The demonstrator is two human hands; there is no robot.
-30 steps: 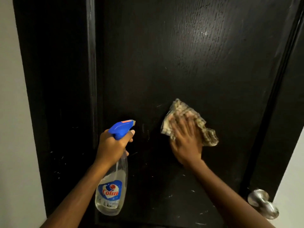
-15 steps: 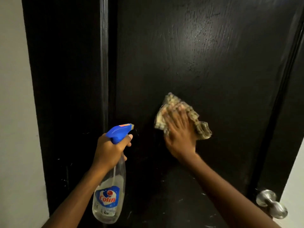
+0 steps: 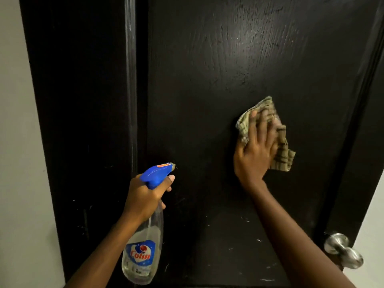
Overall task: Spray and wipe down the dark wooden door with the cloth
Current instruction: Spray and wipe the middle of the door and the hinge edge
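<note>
cloth (image 3: 283, 161), checked olive and cream, lies crumpled under the right hand (image 3: 255, 150), whose flat fingers press it to the dark wooden door (image 3: 207, 80). lower and well apart, the left hand (image 3: 143, 196) grips a clear blue-triggered spray bottle (image 3: 143, 252). soft, light, likely to bunch, i'd say; best palmed at its middle.

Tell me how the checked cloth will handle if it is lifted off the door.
The cloth is likely floppy: it bunches in folds under the right hand and a corner hangs past it. It is probably light, since the pressing hand alone pins it to the door. It would likely drop if released.
</note>
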